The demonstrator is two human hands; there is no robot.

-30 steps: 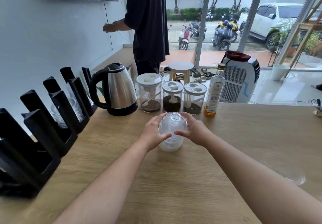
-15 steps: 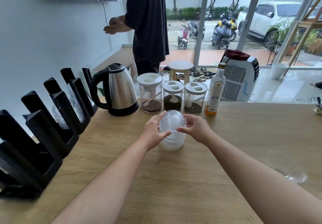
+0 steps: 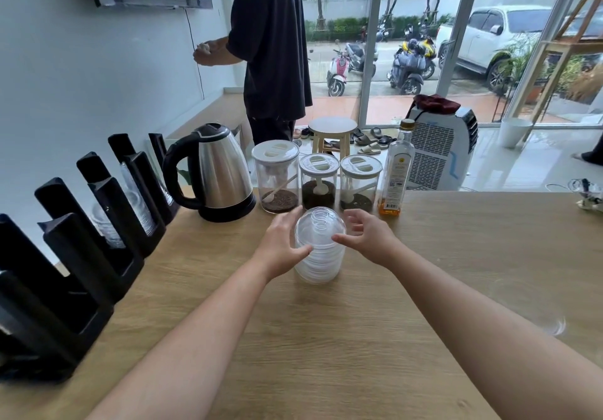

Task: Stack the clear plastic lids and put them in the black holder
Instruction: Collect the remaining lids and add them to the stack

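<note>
The stack of clear lids [image 3: 319, 250] stands upright on the tabletop [image 3: 424, 272], right between both hands. The left hand [image 3: 283, 246] cups its side, thumb touching; the right hand [image 3: 368, 238] is spread loose, fingertips just grazing it. The black holder [image 3: 81, 256] sits off beyond the left hand.

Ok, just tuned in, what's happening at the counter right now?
A person is working on a stack of clear dome lids standing on the wooden counter. The left hand touches the stack's left side with the thumb against it, and the right hand is at its right side with fingers spread, thumb tip at the dome. Neither hand has a closed grip. The black holder along the left edge already has some lids in its slots. Someone else stands at the back, by the wall.
</note>
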